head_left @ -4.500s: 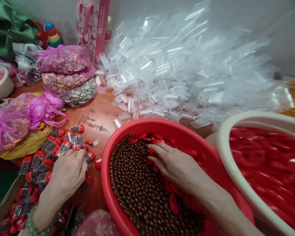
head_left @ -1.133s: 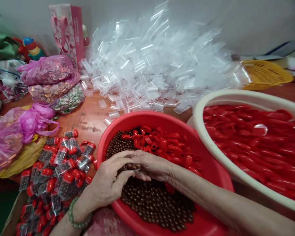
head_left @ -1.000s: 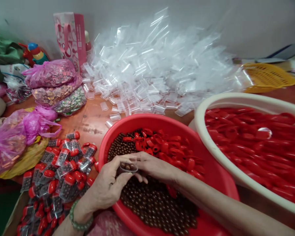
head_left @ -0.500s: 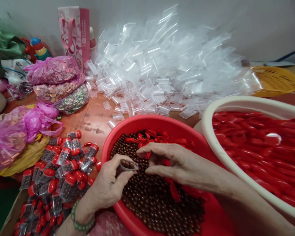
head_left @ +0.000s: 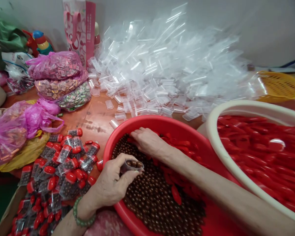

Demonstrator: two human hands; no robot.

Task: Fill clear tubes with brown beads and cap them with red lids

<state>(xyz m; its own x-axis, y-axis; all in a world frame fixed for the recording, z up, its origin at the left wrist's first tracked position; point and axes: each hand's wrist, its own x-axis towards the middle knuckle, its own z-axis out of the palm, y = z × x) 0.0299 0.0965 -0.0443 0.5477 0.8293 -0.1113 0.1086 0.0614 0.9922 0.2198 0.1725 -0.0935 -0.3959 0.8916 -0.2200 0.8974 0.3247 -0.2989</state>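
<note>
My left hand (head_left: 113, 180), with a green bead bracelet (head_left: 82, 216) at its wrist, is closed round a clear plastic container (head_left: 131, 166) that has brown balls in it. It is held over the left side of a red basin (head_left: 167, 122). Many shiny brown balls (head_left: 147, 196) and red plastic caps (head_left: 184, 149) lie inside the basin. My right hand (head_left: 147, 141) reaches into the basin's back left part, fingers bent down at a red cap. Its fingertips are partly hidden, so its hold on the cap is unclear.
Filled containers with red caps (head_left: 71, 177) are heaped at the left, beside pink bags (head_left: 56, 65). Behind the basin spreads a pile of clear containers (head_left: 162, 72). A white tub (head_left: 212, 126) of red pieces stands right, a yellow basket (head_left: 280, 85) behind it.
My right hand has moved away from the container, back and left to the red caps, and its fingers have bent down. My left hand still holds the container, slightly further right in view.
</note>
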